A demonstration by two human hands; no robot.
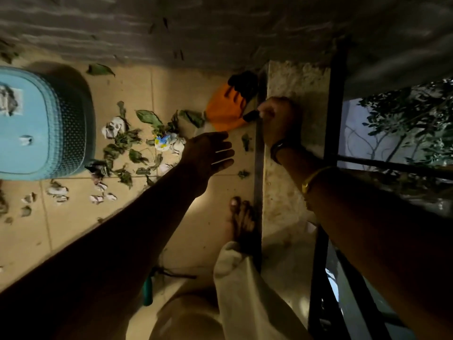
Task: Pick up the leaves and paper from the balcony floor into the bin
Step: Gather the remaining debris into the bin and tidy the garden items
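Apparently the clearing has hardly begun: the leaves and crumpled paper lie heaped on the tiled floor just beside the blue bin, with more scraps scattered around, and only a bit of paper shows inside the bin. The left hand hovers over the floor to the right of the heap, fingers straight and spread, holding nothing; it looks poised to receive something rather than to gather litter. The right hand is curled tight, pinching a dark end of what looks like an orange and black glove lying at the foot of the stone ledge; I cannot be sure it is a glove. My guess is that it is being fetched to protect the hands before scooping. A watch and a gold bangle sit on the right arm. A bare foot stands against the ledge, and a dark railing rises beyond it, with trees outside. Nothing blocks the way from heap to bin, though in this dim light the small stray leaf near the ledge could be easy to miss
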